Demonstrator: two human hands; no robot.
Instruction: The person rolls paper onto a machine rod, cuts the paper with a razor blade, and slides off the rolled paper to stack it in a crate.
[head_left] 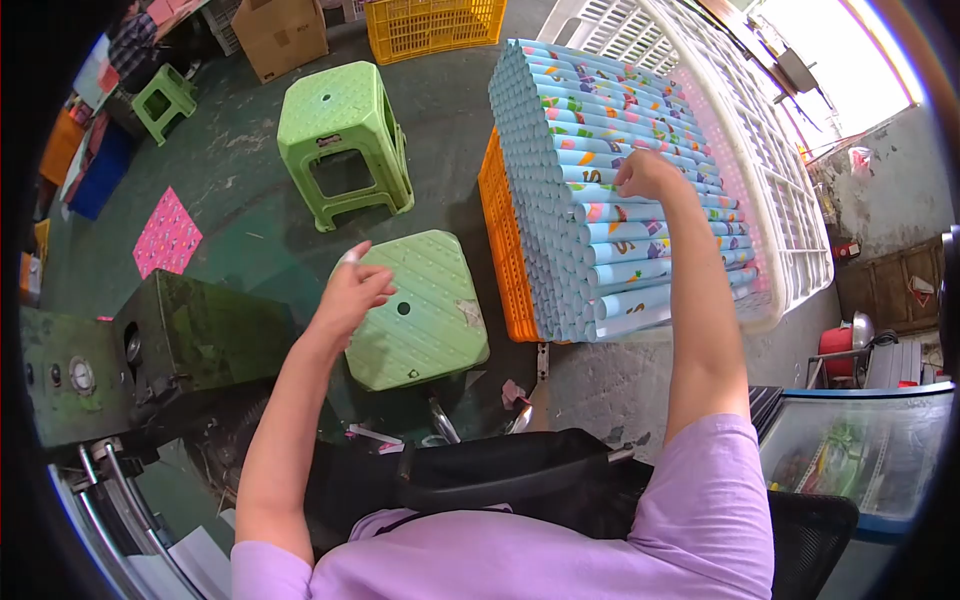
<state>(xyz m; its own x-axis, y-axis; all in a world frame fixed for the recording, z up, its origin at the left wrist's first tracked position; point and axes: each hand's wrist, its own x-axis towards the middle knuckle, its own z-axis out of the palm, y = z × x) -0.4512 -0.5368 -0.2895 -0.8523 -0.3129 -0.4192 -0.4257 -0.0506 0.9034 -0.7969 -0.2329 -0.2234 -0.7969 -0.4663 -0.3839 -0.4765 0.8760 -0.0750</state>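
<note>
My left hand (358,290) hovers over the near light-green plastic stool (430,330). Its fingers are apart and hold nothing; one fingertip has a white wrap. My right hand (648,178) is at the upper face of a tall stack of light-blue printed tubes (620,250). Its fingers are curled together, and whatever is inside them is hidden. The tubes lie side by side, their round open ends facing left. They rest against a white plastic crate (795,230), with an orange crate (508,250) showing below on the left.
A second green stool (335,110) stands ahead. Behind it are a cardboard box (280,38) and a yellow crate (435,28). A dark green machine (210,330) is at left; a pink printed sheet (168,232) lies on the floor. A person (135,45) sits far left.
</note>
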